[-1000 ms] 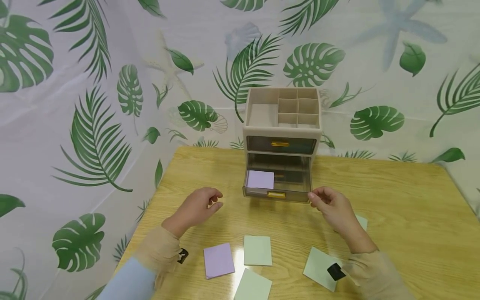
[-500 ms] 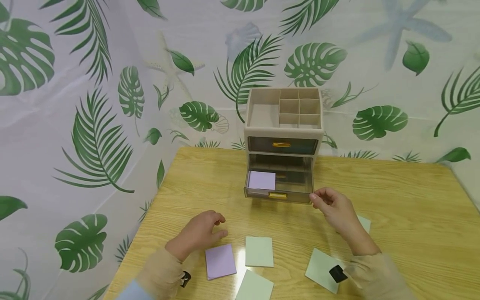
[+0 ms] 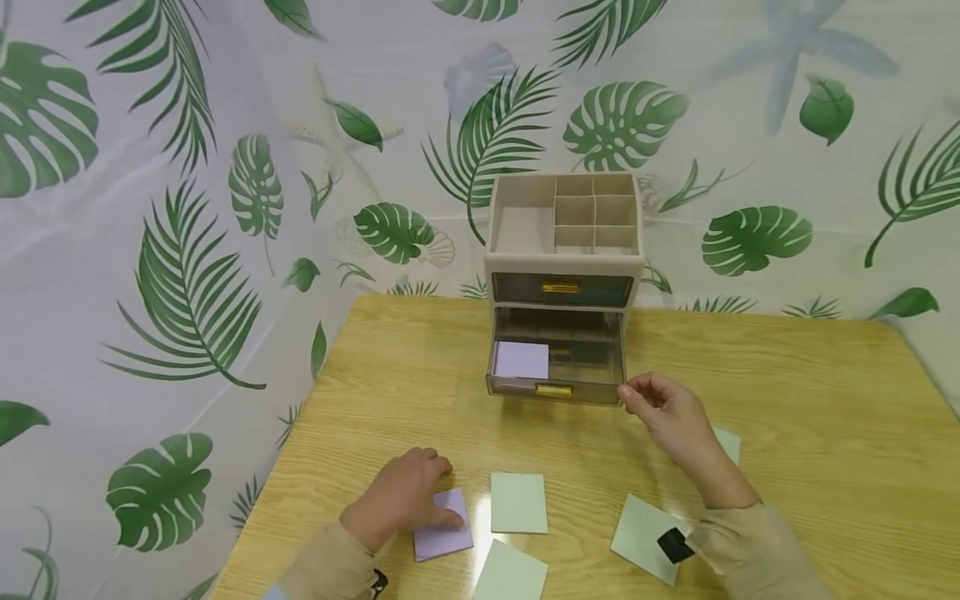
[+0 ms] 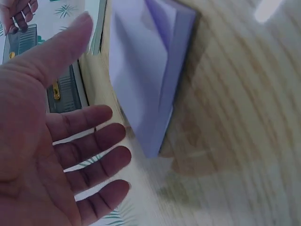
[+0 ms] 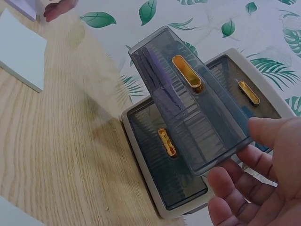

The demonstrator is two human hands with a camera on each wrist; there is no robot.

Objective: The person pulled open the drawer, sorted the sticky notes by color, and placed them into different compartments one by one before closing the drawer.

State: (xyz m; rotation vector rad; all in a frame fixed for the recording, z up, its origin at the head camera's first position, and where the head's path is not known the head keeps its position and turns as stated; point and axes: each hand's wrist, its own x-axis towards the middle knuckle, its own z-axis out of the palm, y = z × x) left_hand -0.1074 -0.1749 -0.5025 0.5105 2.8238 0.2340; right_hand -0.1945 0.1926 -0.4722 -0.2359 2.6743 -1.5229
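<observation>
Here's the left wrist view giving away what the head view hides: the purple pad (image 3: 447, 540) is a thick stack, an upper layer lifting along one edge. Over to the right wrist view, and there's a closed bottom drawer (image 5: 171, 172) below the pulled-out drawer (image 3: 596, 393); only the head view gets the compartments atop the organizer (image 3: 566, 264).

Now the hands! The left hand (image 3: 397, 500) hovers over the purple pad on the counter (image 3: 810, 433), thumb and fingers spread, thumb above the pad's upper part, visible daylight between. The right hand (image 3: 671, 421) pinches the pulled-out drawer's front right corner between thumb and forefinger, well apart from that purple pad. Inside the drawer, at its left, lies a lilac pad (image 3: 522, 361).

Direction check: the purple pad is nearly square, no clear long axis, far edge rising slightly rightward. The pulled-out drawer faces the person, its front running left to right.
</observation>
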